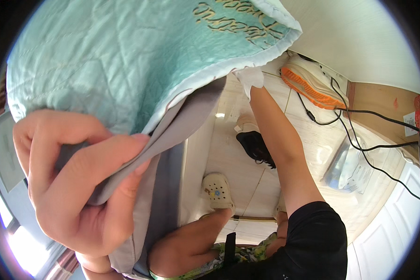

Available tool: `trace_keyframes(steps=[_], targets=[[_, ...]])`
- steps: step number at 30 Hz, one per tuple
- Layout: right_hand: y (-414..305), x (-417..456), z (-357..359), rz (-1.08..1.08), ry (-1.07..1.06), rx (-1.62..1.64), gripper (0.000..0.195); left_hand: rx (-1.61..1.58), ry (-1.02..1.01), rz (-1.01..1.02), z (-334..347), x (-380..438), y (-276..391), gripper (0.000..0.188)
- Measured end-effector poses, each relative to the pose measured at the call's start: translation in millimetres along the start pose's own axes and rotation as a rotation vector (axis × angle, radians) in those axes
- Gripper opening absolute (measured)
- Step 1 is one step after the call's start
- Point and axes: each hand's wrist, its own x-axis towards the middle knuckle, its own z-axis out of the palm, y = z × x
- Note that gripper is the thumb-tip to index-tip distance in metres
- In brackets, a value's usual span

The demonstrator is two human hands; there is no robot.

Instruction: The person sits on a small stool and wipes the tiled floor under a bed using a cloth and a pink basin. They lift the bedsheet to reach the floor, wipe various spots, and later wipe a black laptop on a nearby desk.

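My left hand (87,175) is large at the left and pinches the edge of a grey cloth (192,119) between thumb and fingers. Against its knuckles rests a pale turquoise quilted cover (126,52) with a light bound edge and stitched lettering, which fills the top of the view. My right arm reaches up from a black sleeve to the quilt's lower edge, where a piece of white material (251,78) lies at the wrist; the right hand itself is hidden behind the quilt. The grey cloth hangs down below the left hand, alongside my bent leg.
On the tiled floor (238,157) are a white and orange sneaker (311,84), a black shoe (253,143) and a clear plastic package (348,168). Black cables (371,147) trail over the right side, near a wooden panel (378,101). A cream clog (218,190) is on my foot.
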Motion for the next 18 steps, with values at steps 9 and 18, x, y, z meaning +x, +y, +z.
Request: trace_keyframes(steps=[9, 18], targets=[[-12, -18, 18, 0.008, 0.044, 0.024, 0.041, -0.021, 0.008, 0.019, 3, 5, 6, 0.019], [-87, -54, 33, 0.078, -0.046, 0.232, 0.044, 0.019, 0.048, -0.018, 1, -3, 10, 0.017]])
